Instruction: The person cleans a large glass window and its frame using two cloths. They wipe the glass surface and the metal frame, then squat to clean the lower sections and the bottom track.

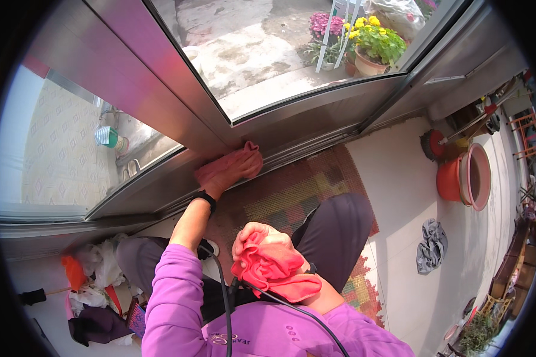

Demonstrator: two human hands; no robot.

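My left hand (239, 167) presses a folded pink cloth (228, 161) against the lower part of a metal door frame (192, 129), just above the floor track. Bunched in my right hand (261, 236), in front of my chest, is a bright red cloth (279, 267) with one end hanging over the wrist. Glass panes sit above and to the left of the frame. Below both hands a woven patterned mat (290, 192) lies on the floor, partly covered by my bent knee.
A grey cloth (432, 246) lies on the tiles at right, near an orange-red bucket (449, 180), a pink basin (478, 177) and a red-headed brush (433, 145). Plastic bags (107, 263) and other items are piled at lower left. Black cables cross my front. Potted flowers (377, 42) stand behind the glass.
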